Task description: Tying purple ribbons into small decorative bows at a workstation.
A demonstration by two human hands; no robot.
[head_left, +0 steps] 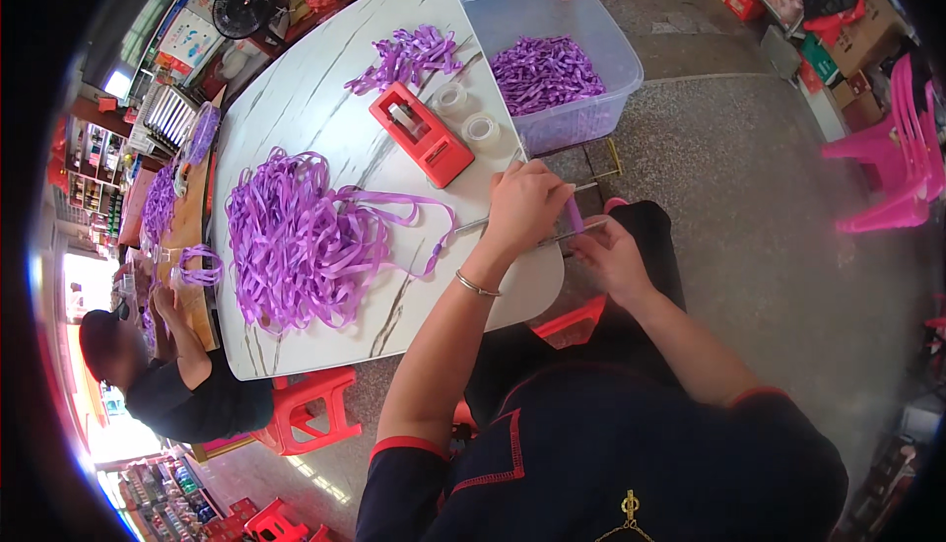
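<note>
While working at the right-hand near corner of the white table (pixel 532 286), holding a short purple strip (pixel 574 215) just past the edge, close to thin metal rods (pixel 473 226). With the left hand (pixel 527 205) curled over the upper end, fingers bent inward — impossible to tell how tightly closed, or on what. With the right hand (pixel 616 258) lower down, fingertips narrow, apparently pinching the lower end. Looks like a step of setting the strip at the rods, around or merely alongside — cannot tell which. Probably calls next for holding that pinch steady and the strip untwisted before letting go. On the tabletop, well to the left, a large purple strap heap (pixel 305 246); beyond, a red tape dispenser (pixel 434 153) near clear tape rolls (pixel 481 130); farther right, a plastic tub (pixel 567 128) of more purple pieces.
</note>
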